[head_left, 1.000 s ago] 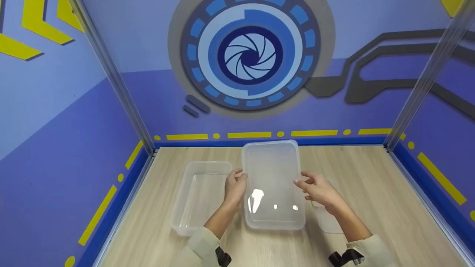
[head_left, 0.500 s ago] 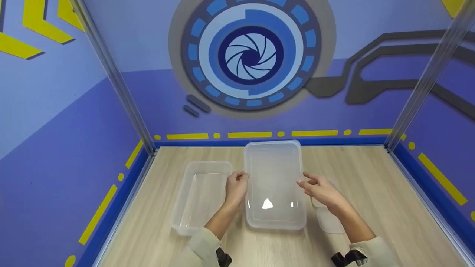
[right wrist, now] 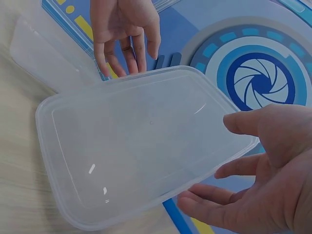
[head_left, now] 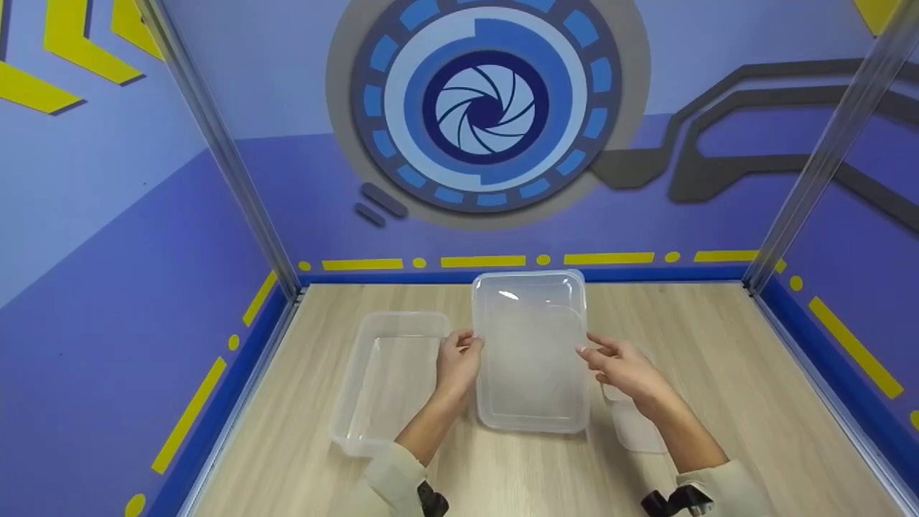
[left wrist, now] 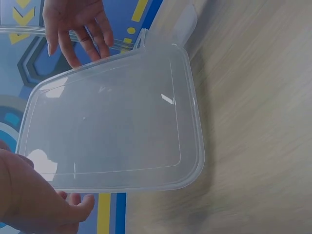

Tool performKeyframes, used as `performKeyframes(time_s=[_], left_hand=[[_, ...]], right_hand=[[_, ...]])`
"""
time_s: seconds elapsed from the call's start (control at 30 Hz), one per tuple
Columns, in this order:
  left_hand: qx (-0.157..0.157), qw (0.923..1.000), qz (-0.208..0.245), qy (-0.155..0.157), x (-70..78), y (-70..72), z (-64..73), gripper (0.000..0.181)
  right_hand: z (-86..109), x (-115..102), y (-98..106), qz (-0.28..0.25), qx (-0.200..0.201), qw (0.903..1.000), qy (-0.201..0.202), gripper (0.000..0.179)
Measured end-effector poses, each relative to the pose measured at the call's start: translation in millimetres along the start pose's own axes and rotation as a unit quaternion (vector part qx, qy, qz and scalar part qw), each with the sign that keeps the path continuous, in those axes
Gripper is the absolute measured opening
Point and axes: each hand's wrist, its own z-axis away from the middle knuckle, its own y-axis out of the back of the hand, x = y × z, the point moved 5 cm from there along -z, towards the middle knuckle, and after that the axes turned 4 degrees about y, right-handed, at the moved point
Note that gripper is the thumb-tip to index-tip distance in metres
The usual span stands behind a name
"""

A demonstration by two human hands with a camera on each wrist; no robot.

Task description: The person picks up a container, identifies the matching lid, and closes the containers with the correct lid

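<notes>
A large rectangular translucent plastic lid (head_left: 531, 352) is held up at a tilt between both hands, above the table. My left hand (head_left: 457, 366) holds its left long edge near the middle. Across from it, my right hand (head_left: 626, 370) holds the right long edge, thumb on the near face and fingers behind, as the right wrist view shows. Raised rim and inner border line run round the lid (left wrist: 112, 126). To the left, a clear plastic box (head_left: 350, 388) stands uncovered on the table, partly behind the left forearm.
Under the right hand lies a smaller translucent piece (head_left: 636, 429) with rounded corners, partly hidden by the hand and wrist. The wooden table (head_left: 732, 373) is bounded by blue and purple panels (head_left: 287, 187) at the back and sides, with metal corner posts.
The lid has shifted slightly right and changed its tilt: its near edge has risen and the bright reflections have moved from its lower part to its top. Both hands keep their hold.
</notes>
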Motion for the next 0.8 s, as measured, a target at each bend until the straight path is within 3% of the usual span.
performKeyframes(time_s=[0.37,0.8], left_hand=[[0.008,0.9996,0.012,-0.025,5.8,5.8,-0.8,0.036],[0.009,0.9997,0.017,-0.018,5.3,9.8,0.0,0.032]], right_hand=[[1.0,0.6,2.6,-0.024,0.018,0.9995,0.009,0.068],[3.5,1.0,7.8,-0.055,0.040,0.9972,0.029,0.057]])
